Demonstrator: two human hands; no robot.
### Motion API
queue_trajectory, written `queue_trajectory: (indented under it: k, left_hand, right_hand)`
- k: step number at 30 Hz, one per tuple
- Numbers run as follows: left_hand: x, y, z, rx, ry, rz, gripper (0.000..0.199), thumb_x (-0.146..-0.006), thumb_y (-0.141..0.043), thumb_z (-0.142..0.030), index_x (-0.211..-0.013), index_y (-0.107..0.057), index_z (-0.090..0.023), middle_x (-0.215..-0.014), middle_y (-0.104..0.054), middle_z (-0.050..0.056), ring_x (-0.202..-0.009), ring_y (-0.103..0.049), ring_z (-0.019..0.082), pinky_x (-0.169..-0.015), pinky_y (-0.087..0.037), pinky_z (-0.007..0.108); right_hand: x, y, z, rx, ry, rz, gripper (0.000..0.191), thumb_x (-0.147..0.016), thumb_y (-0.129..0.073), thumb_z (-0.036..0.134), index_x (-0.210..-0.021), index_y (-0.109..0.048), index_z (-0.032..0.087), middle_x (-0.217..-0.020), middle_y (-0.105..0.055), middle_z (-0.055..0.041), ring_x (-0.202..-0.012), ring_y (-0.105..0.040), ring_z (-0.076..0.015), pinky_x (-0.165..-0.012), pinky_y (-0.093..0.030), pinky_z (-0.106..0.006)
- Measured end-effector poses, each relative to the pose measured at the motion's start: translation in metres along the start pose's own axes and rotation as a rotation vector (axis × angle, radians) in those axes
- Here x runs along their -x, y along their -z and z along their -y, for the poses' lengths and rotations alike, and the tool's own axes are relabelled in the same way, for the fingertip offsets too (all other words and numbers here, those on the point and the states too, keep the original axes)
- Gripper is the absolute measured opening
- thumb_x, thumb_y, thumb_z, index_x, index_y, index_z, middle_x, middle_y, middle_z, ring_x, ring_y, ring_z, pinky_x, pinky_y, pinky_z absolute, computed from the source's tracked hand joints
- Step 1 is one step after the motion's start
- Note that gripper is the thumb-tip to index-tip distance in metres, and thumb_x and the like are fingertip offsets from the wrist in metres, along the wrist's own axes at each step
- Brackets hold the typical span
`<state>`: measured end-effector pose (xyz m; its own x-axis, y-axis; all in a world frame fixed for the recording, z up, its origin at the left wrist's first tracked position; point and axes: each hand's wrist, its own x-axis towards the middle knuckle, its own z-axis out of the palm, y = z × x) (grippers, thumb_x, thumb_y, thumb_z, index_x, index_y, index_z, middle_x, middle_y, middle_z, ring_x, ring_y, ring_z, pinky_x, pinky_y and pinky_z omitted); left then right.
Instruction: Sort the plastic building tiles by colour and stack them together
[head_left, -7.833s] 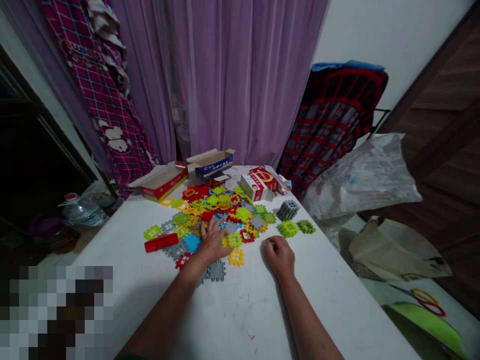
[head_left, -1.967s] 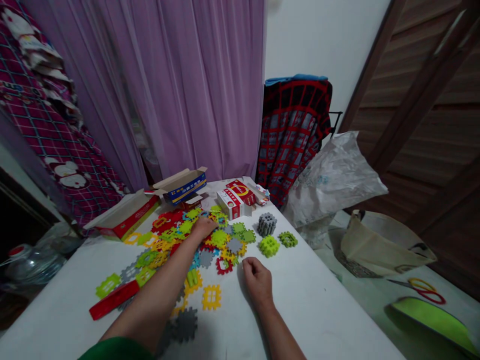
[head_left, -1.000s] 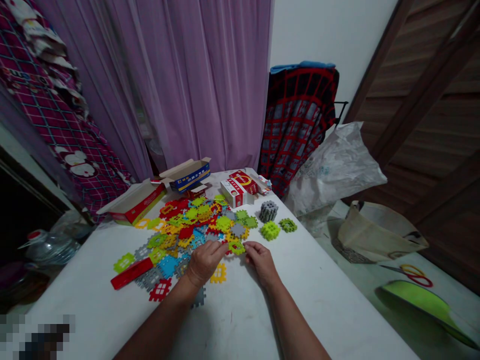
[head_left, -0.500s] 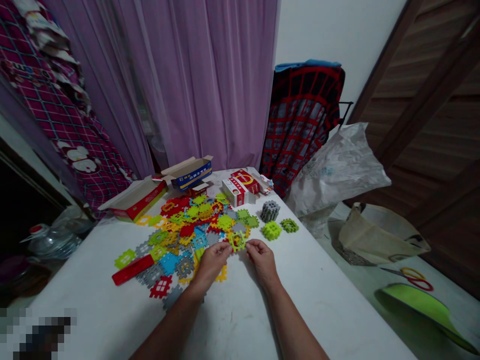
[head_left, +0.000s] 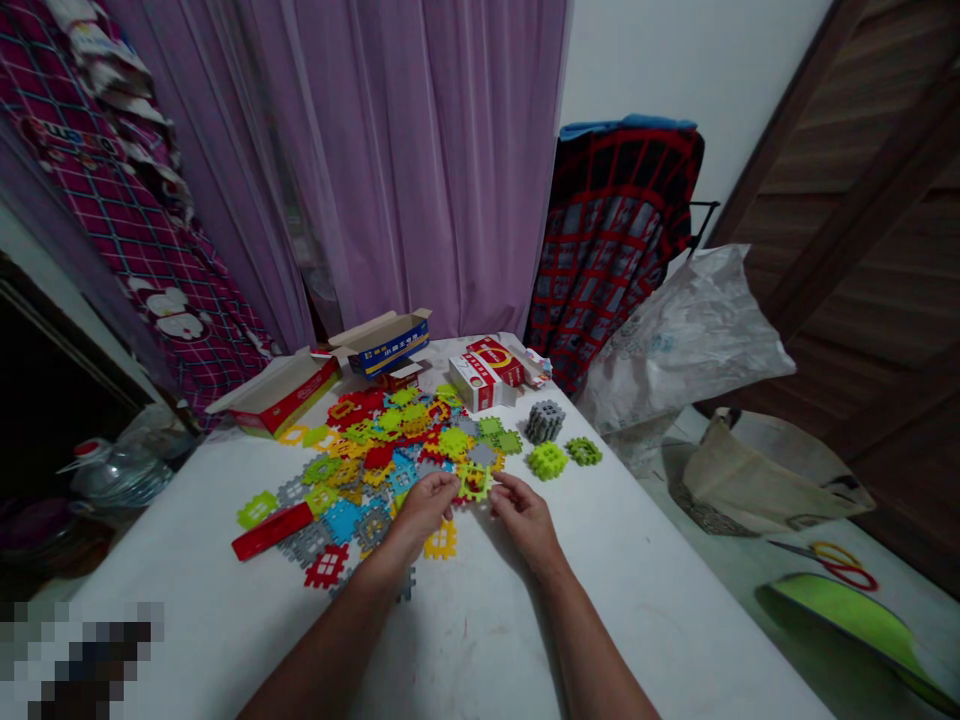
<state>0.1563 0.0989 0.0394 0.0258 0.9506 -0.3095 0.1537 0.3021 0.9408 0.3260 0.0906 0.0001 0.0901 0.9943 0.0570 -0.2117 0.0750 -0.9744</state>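
A yellow-green notched plastic tile (head_left: 475,484) with a see-through pattern is held upright at the front edge of the pile. My left hand (head_left: 429,505) pinches its left edge between thumb and fingers. At the tile's right edge is my right hand (head_left: 525,515), its thumb and index finger apart; whether a fingertip touches the tile I cannot tell. Many interlocking tiles (head_left: 390,460) in red, yellow, blue, grey and green lie heaped to the left. A stack of grey tiles (head_left: 544,422) stands to the right, with green stacks (head_left: 547,460) beside it.
On the white table (head_left: 480,630) are a blue open box (head_left: 390,347), a red open box (head_left: 289,400), red-and-white boxes (head_left: 487,372) and a long red piece (head_left: 271,532). Right of the table are a plastic bag (head_left: 682,330), a cloth bag (head_left: 765,475) and scissors (head_left: 832,563).
My right thumb and index finger have spread apart at the tile's edge. My left hand keeps its pinch on the tile. The whole view has shifted slightly.
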Motion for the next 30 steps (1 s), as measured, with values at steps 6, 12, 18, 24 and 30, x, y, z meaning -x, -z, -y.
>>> queue_trajectory:
  k: [6,12,18,24,30]
  left_hand:
    - [-0.008,0.003,-0.003,-0.019,0.013,0.029,0.033,-0.075,-0.062,-0.051,-0.088,-0.060,-0.021,-0.050,-0.049,-0.009,-0.040,-0.040,0.007,-0.042,-0.023,0.019]
    - [-0.015,0.006,-0.011,-0.062,0.023,0.089,0.042,-0.070,-0.066,-0.059,-0.083,-0.063,-0.020,-0.046,-0.044,-0.010,-0.038,-0.033,0.006,-0.042,-0.019,0.020]
    - [-0.017,0.009,-0.021,-0.112,0.022,0.200,0.045,-0.062,-0.070,-0.062,-0.076,-0.063,-0.019,-0.048,-0.045,-0.009,-0.040,-0.030,0.005,-0.043,-0.018,0.021]
    - [-0.019,0.006,-0.027,-0.125,-0.056,0.197,0.056,-0.058,-0.067,-0.069,-0.076,-0.065,-0.017,-0.053,-0.051,-0.006,-0.046,-0.039,0.007,-0.045,-0.025,0.021]
    - [-0.007,0.017,-0.008,-0.026,-0.240,-0.156,0.059,-0.067,-0.062,-0.068,-0.094,-0.068,-0.016,-0.065,-0.059,-0.002,-0.049,-0.047,0.010,-0.046,-0.034,0.022]
  right_hand:
    - [0.001,0.007,0.003,0.194,0.038,0.040,0.033,-0.069,-0.073,0.050,-0.066,-0.072,0.017,-0.055,-0.061,-0.0011,-0.055,-0.054,-0.0133,-0.056,-0.043,-0.027]
    - [0.001,0.014,0.005,0.137,0.098,0.074,0.038,-0.067,-0.076,0.036,-0.101,-0.073,0.021,-0.085,-0.069,-0.0012,-0.059,-0.053,-0.0099,-0.057,-0.045,-0.026]
    - [0.005,0.017,0.014,0.287,0.161,0.187,0.039,-0.068,-0.073,0.031,-0.106,-0.074,0.021,-0.100,-0.068,-0.0046,-0.068,-0.057,-0.0120,-0.058,-0.045,-0.027]
    - [0.008,0.014,0.010,0.382,0.195,0.161,0.031,-0.065,-0.074,0.033,-0.094,-0.070,0.020,-0.076,-0.063,0.0019,-0.061,-0.050,-0.0107,-0.057,-0.043,-0.026]
    - [-0.013,0.049,0.012,0.423,0.247,-0.477,0.048,-0.068,-0.069,0.055,-0.097,-0.064,0.017,-0.065,-0.053,0.0047,-0.056,-0.047,-0.0122,-0.058,-0.042,-0.029]
